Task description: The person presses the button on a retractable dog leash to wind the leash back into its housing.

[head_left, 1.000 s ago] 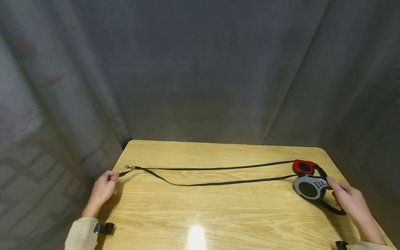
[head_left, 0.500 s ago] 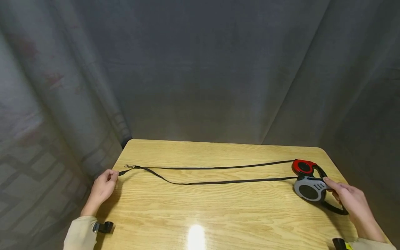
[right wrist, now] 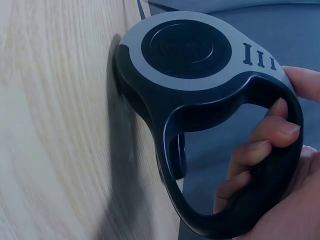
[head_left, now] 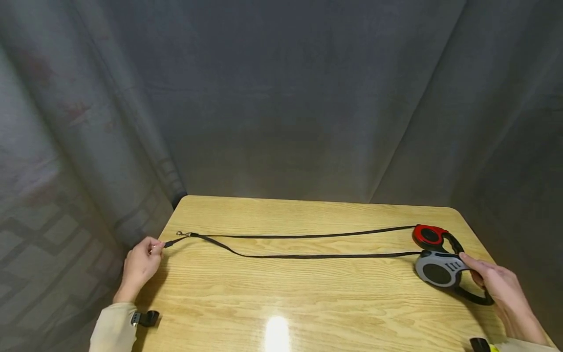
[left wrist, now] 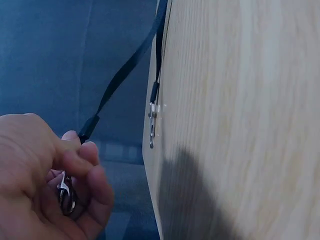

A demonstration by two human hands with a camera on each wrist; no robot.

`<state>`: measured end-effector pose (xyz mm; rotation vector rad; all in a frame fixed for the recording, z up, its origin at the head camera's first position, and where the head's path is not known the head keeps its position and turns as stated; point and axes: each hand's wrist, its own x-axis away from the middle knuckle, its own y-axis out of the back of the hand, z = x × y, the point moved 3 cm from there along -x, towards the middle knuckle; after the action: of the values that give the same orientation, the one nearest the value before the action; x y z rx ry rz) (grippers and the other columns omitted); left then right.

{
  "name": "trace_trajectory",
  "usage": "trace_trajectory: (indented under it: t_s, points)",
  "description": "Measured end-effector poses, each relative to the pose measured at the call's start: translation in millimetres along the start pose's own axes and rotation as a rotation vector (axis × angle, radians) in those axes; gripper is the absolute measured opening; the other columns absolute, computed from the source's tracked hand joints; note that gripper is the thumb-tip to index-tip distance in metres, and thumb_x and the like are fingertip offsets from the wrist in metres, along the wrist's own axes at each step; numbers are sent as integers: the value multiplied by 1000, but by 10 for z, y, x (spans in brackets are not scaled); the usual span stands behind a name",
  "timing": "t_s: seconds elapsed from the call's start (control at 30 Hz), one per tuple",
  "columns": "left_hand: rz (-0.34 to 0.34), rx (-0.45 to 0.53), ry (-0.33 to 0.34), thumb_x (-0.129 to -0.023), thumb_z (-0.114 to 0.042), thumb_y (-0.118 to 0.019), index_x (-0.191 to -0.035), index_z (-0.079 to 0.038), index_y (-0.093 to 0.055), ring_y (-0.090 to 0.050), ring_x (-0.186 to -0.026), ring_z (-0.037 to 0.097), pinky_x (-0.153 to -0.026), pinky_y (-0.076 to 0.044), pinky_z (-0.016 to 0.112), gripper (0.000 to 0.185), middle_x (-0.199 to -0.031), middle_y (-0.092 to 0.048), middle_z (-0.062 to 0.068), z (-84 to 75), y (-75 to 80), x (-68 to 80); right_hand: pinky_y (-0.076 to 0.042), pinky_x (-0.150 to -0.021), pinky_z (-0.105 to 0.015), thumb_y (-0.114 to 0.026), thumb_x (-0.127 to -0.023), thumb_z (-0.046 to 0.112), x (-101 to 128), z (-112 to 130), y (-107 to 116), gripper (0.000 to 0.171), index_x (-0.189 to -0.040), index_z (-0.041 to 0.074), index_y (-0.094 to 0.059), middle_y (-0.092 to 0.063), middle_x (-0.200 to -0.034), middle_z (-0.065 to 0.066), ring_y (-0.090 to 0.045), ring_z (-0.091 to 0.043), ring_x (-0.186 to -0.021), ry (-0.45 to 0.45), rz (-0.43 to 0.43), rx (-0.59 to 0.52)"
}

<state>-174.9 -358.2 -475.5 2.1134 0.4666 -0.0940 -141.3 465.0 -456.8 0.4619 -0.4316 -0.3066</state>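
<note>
In the head view my right hand [head_left: 497,283] grips the black handle of a grey retractable dog leash [head_left: 435,271] at the table's right side. The right wrist view shows fingers wrapped through its handle loop [right wrist: 240,210]. A black strap [head_left: 308,256] runs from it across to my left hand [head_left: 142,261], which pinches the strap's end sleeve [left wrist: 89,128] at the left edge. That strap's metal snap hook [left wrist: 65,192] hangs inside the curled fingers. Behind the grey leash lies a red retractable leash [head_left: 428,236], its own snap hook [left wrist: 152,125] resting near the left table edge.
The red leash's strap [head_left: 303,237] stretches along the wooden table [head_left: 246,303], behind the grey leash's strap; the two overlap near the left end. Grey curtains [head_left: 281,98] close off the back and sides.
The grey leash has shifted slightly right and toward me with my right hand. My left hand has edged left, and the front strap has straightened, its sag shallower.
</note>
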Motion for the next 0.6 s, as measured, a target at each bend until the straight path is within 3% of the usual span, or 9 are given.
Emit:
trace_trajectory:
  t_s: [0.17, 0.37, 0.6]
  points:
    - [-81, 24, 25, -104, -14, -62, -95, 1, -67, -62, -71, 31, -62, -42, 37, 18, -87, -72, 23, 69, 49, -14, -13, -90, -42, -55, -104, 63, -13, -63, 87, 54, -61, 29, -54, -42, -64, 12, -39, -12, -72, -23, -34, -36]
    - [-88, 12, 64, -105, -15, -60, -95, 1, -66, -63, -73, 35, -62, -42, 40, 20, -88, -72, 24, 117, 70, -8, -15, -87, -37, -55, -105, 61, 10, -123, 110, 54, -61, 29, -53, -43, -61, 12, -41, -13, -67, -3, -15, -54]
    - [-109, 4, -16, -105, -17, -61, -97, -1, -67, -67, -79, 43, -69, -45, 48, 18, -87, -73, 22, -9, 18, -33, -18, -83, -36, -55, -105, 62, 21, -69, 57, 58, -60, 26, -51, -43, -62, 12, -40, -14, -68, 40, -27, -44]
